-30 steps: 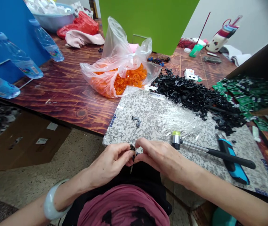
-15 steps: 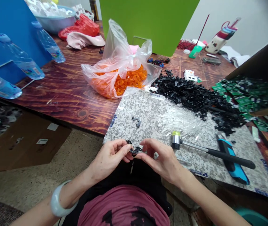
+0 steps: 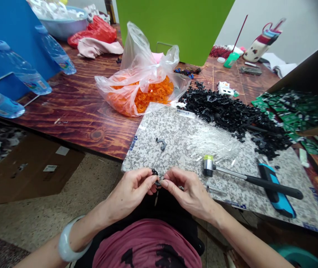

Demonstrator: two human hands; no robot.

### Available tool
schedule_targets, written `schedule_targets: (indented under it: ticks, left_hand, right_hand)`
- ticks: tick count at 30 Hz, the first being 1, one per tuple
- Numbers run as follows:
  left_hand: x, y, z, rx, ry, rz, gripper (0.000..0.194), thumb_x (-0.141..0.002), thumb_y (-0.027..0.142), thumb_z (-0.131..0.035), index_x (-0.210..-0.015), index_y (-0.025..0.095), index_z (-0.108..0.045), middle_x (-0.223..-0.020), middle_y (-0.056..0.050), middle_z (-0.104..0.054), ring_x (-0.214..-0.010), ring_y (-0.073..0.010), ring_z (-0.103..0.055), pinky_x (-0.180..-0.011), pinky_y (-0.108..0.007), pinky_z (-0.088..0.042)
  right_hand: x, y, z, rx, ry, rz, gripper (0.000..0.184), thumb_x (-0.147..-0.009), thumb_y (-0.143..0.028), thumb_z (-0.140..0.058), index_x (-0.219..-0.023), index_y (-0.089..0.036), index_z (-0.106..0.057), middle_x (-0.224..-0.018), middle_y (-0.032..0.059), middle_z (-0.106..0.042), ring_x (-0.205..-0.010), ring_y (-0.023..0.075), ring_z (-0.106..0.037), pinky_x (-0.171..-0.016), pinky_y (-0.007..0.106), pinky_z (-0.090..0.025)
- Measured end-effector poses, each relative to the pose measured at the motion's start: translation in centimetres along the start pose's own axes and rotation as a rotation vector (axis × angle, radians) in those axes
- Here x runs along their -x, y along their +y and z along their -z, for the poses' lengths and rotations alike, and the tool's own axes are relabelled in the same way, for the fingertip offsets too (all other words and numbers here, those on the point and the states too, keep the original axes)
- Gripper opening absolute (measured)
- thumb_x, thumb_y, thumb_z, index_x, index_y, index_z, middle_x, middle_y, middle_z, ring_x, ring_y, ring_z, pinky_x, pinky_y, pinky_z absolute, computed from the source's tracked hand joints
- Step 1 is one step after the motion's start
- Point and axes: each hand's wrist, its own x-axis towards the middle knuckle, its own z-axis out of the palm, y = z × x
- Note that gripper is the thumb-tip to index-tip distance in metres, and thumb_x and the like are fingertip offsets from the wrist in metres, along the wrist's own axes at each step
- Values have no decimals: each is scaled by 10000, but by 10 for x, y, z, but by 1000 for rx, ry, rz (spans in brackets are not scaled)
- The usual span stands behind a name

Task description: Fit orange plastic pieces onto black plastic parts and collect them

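Between my two hands, at the near edge of the speckled board [image 3: 147, 156], is a small black plastic part [image 3: 157, 182]. My left hand [image 3: 136, 185] pinches it between thumb and fingers. The fingertips of my right hand [image 3: 185, 188] close on its right end and cover much of it. A similar curved black part [image 3: 161, 144] lies alone on the board beyond my hands. To the right are a pile of thin clear strips [image 3: 213, 143] and a small mallet [image 3: 231, 175] with a yellow-and-black head. Farther back is a heap of black plastic parts [image 3: 231, 111].
A clear bag of orange parts [image 3: 153, 93] stands behind the board. A blue-and-black utility knife [image 3: 281, 199] lies under the mallet handle. On the right, a box holds green circuit boards [image 3: 289, 115]. Plastic bottles [image 3: 27, 74] lean at the left against a blue panel.
My right thumb and fingers have closed together and moved slightly left onto the black part, which is now more covered. My left hand has barely shifted.
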Motion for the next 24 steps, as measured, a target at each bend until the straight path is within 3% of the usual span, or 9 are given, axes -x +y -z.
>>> schedule_targets:
  ticks: [7,12,16,20,22,24]
  left_hand:
    - [-7,2,8,86,-39,4,247,-898,298,-520,-739,150,-638,-664,-4,-632,-641,-132,-597,-603,-215,-489]
    - [-11,-4,-5,292,145,-35,270,-882,340,-558,-1067,170,-658,-874,-42,-697,-722,-150,-642,-726,-262,-529]
    - [-11,-11,-24,293,258,-118,238,-836,283,-625,-1048,191,-683,-1053,-58,-655,-945,-186,-628,-816,-264,-524]
    - [-13,-13,-33,228,356,-143,171,-853,270,-595,-904,176,-728,-998,-62,-641,-972,-188,-604,-841,-262,-511]
    - [-14,-11,-32,212,366,-138,194,-867,280,-573,-858,168,-731,-1017,-70,-643,-985,-193,-597,-859,-263,-497]
    - [-13,-8,-28,196,336,-116,221,-888,296,-540,-870,162,-715,-990,-68,-653,-900,-180,-611,-797,-250,-507]
  right_hand:
    - [-4,6,-6,-336,14,-142,280,-844,-410,-594,-753,-146,-570,-611,-41,-484,-534,72,-406,-487,196,-324]
    - [-10,9,-14,-744,164,-255,337,-732,-449,-713,-848,-144,-630,-571,-37,-557,-469,66,-466,-442,179,-373]
    - [-10,10,-27,-945,259,-284,341,-702,-394,-757,-920,-147,-672,-638,1,-641,-511,83,-551,-466,187,-437]
    - [-6,9,-33,-951,173,-273,315,-729,-411,-728,-894,-147,-682,-668,25,-667,-560,115,-613,-476,200,-467]
    - [-4,11,-28,-845,126,-259,335,-754,-438,-694,-921,-148,-679,-708,35,-676,-577,131,-630,-471,209,-471]
    - [-2,13,-19,-659,191,-220,321,-791,-441,-655,-936,-155,-675,-752,37,-679,-592,128,-626,-473,207,-461]
